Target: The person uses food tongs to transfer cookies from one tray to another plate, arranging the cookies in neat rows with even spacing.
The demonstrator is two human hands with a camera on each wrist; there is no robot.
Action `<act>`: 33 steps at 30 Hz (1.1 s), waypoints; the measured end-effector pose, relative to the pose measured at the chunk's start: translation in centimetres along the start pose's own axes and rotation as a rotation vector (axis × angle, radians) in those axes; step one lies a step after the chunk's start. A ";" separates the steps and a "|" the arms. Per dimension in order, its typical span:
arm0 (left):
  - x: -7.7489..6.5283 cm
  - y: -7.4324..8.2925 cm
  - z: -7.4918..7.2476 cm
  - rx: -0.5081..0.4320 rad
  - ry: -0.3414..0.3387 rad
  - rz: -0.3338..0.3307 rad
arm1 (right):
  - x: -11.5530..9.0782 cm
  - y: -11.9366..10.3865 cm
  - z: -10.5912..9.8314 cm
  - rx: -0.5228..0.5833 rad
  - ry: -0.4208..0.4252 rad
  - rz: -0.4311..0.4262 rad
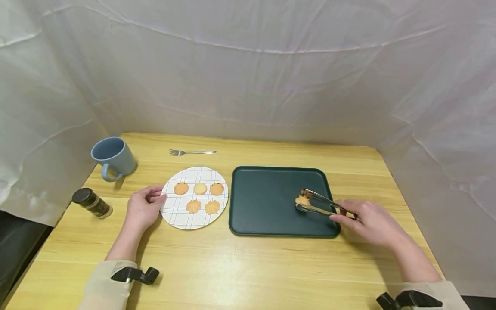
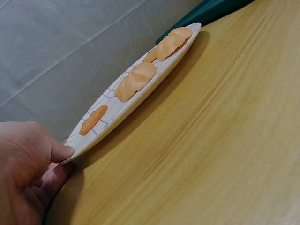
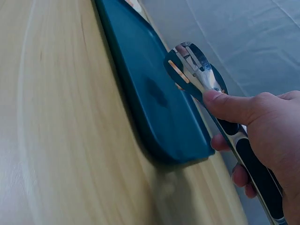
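My left hand (image 1: 144,207) pinches the left rim of a round white plate (image 1: 176,215) with a blue line pattern; the thumb lies on top in the left wrist view. Several cookies sit on the plate in two rows: round ones such as a pale cookie (image 1: 199,188) at the back, flower-shaped ones like this cookie (image 1: 212,207) in front. In my right hand (image 1: 370,220) I grip metal tongs (image 1: 323,199) with black handle grips. Their tips hold a small golden cookie (image 1: 302,200) above the right part of a dark green tray (image 1: 267,202).
A blue mug (image 1: 116,156) stands at the back left, and a black-capped spice jar (image 1: 93,203) is in front of it. Behind the plate lies a fork (image 1: 192,152). A pale cloth (image 1: 248,86) hangs around the wooden table (image 1: 232,267).
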State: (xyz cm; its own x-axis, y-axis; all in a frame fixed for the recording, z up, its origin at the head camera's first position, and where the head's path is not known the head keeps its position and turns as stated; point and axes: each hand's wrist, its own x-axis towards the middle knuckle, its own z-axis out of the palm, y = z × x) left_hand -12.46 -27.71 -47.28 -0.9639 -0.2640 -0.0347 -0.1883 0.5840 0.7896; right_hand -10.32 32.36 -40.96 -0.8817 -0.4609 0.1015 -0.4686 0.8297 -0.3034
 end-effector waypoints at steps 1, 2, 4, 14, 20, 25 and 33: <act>0.0 0.0 0.0 0.000 -0.001 0.002 | 0.2 -0.2 -0.1 0.000 0.002 -0.010; 0.0 0.0 0.0 0.000 -0.001 0.004 | 0.4 -0.3 -0.1 -0.003 0.005 -0.017; 0.0 -0.1 0.0 0.000 -0.001 0.005 | 0.8 -0.7 -0.1 -0.010 0.013 -0.039; 0.0 0.2 0.1 -0.015 -0.001 0.001 | 2.6 -2.6 0.3 -0.036 0.041 -0.104; -0.1 0.1 0.0 -0.015 0.000 -0.007 | 4.1 -4.0 0.2 -0.024 0.011 -0.120; 0.0 0.1 0.0 -0.014 0.002 -0.007 | 5.3 -4.9 0.2 -0.001 0.004 -0.137; 0.0 0.0 0.0 -0.015 -0.001 -0.016 | 7.1 -6.5 0.5 0.010 -0.007 -0.171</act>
State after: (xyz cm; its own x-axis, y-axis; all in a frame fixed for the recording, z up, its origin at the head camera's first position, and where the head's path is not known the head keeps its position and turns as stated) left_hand -12.48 -27.65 -47.26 -0.9611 -0.2721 -0.0479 -0.2006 0.5682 0.7981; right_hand -13.54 23.54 -38.78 -0.7888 -0.5971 0.1455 -0.6109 0.7359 -0.2920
